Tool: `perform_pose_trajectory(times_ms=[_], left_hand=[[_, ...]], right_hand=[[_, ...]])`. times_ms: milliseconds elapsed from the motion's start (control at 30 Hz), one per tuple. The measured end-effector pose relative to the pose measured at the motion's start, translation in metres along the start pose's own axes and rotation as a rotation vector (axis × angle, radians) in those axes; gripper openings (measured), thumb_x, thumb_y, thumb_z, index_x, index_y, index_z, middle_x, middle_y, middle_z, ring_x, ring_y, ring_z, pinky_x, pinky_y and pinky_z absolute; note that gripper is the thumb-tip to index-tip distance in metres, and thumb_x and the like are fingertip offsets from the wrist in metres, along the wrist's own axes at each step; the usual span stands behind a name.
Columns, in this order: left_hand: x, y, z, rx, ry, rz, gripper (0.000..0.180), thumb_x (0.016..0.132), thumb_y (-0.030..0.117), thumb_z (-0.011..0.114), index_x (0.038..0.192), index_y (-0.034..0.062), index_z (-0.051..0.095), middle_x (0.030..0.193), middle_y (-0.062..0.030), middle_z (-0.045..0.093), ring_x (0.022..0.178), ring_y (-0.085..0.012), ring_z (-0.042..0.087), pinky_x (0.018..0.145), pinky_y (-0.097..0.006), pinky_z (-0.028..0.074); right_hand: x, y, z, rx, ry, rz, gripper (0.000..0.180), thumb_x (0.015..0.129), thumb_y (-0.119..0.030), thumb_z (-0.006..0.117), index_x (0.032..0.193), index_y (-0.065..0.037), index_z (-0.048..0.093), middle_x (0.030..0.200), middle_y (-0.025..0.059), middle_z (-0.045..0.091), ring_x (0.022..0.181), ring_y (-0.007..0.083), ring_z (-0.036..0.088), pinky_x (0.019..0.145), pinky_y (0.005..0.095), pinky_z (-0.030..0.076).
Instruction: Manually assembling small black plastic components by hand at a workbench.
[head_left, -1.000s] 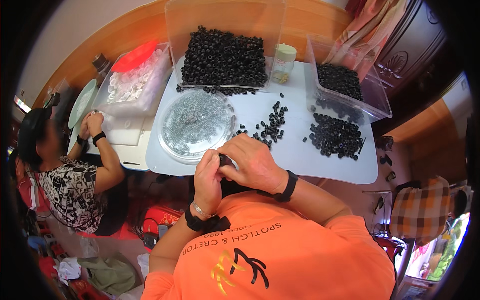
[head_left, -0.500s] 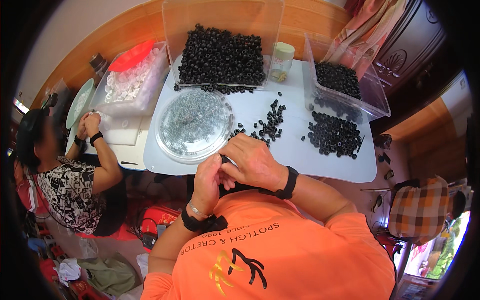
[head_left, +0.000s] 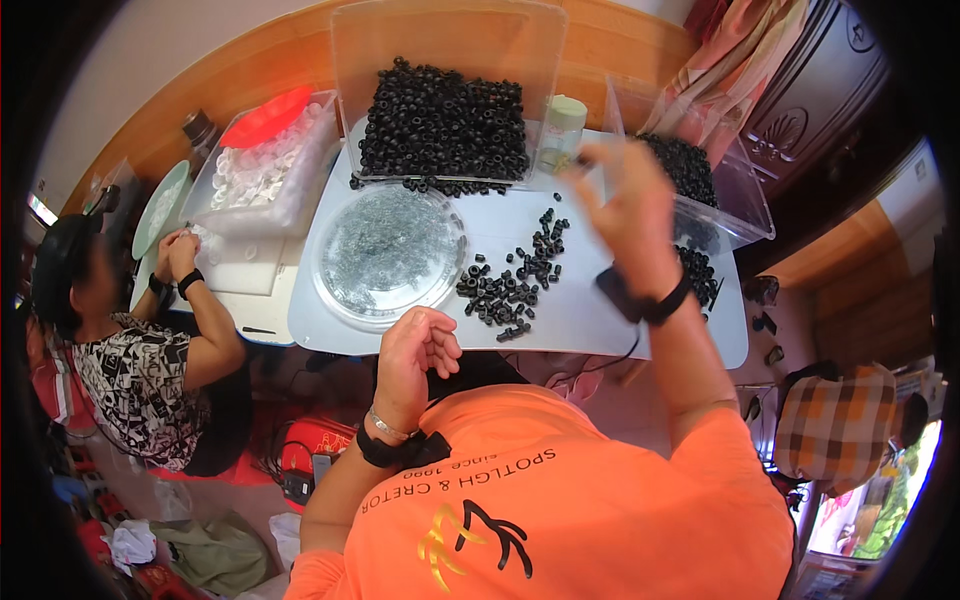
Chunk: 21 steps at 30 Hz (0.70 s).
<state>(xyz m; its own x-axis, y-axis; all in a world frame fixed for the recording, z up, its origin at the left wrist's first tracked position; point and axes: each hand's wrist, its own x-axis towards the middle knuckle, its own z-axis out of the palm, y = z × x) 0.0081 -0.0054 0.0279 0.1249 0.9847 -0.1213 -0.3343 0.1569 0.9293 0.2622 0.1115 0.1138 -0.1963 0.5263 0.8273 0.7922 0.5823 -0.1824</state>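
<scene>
My left hand [head_left: 412,362] is held up just off the table's front edge, its fingers curled in toward the palm. Whatever is inside those fingers, if anything, is too small to make out. My right hand [head_left: 636,215] is raised over the right part of the table, beside the right clear bin [head_left: 740,185], and smeared by motion. Whether it holds anything does not show. Between the hands lies a loose scatter of small black ring-shaped parts [head_left: 505,292]. A round clear tray [head_left: 330,290] full of small shiny pieces is nearest my left hand.
A large clear bin [head_left: 545,60] of black parts stands at the back, with a lidded jar [head_left: 566,125] beside it. On the left, a person [head_left: 130,340] works by a bin of white pieces [head_left: 250,180] topped with a red dish [head_left: 268,117]. A black pile [head_left: 697,268] lies at right.
My hands were together at the table's front edge, fingers pinching a small dark piece. The right hand has swung up and right toward the right bin; the left has stayed near its place.
</scene>
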Motion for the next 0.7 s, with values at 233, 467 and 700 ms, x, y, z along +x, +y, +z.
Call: perform_pose_trajectory(times_ms=[233,467,700], left_hand=[[-0.003,0.000,-0.001,0.028,-0.022,-0.019,0.033,0.098,0.028,0.040,0.091,0.0003,0.057,0.071,-0.0082,0.060,0.056,-0.0127,0.055,0.051,-0.022,0.042],[-0.005,0.002,-0.001,0.055,-0.015,-0.067,0.030,0.097,0.026,0.040,0.091,0.0011,0.057,0.072,-0.0079,0.061,0.056,-0.0123,0.055,0.051,-0.022,0.042],[-0.003,-0.001,0.000,0.060,-0.010,-0.081,0.030,0.097,0.026,0.041,0.090,0.0016,0.057,0.072,-0.0069,0.060,0.056,-0.0121,0.055,0.052,-0.022,0.042]], right_hand=[[0.012,0.052,-0.027,-0.089,0.186,0.104,0.024,0.079,-0.014,0.068,0.101,-0.005,0.068,0.100,0.0128,0.067,0.092,0.0293,0.062,0.084,0.0365,0.048],[-0.062,0.043,-0.001,0.187,-0.520,0.399,0.015,0.078,-0.015,0.064,0.086,-0.003,0.069,0.083,0.0144,0.067,0.080,0.0310,0.063,0.072,0.0383,0.049],[-0.079,0.045,-0.008,0.181,-0.682,0.520,0.017,0.078,-0.015,0.065,0.088,-0.001,0.069,0.079,0.0132,0.067,0.072,0.0262,0.063,0.067,0.0352,0.048]])
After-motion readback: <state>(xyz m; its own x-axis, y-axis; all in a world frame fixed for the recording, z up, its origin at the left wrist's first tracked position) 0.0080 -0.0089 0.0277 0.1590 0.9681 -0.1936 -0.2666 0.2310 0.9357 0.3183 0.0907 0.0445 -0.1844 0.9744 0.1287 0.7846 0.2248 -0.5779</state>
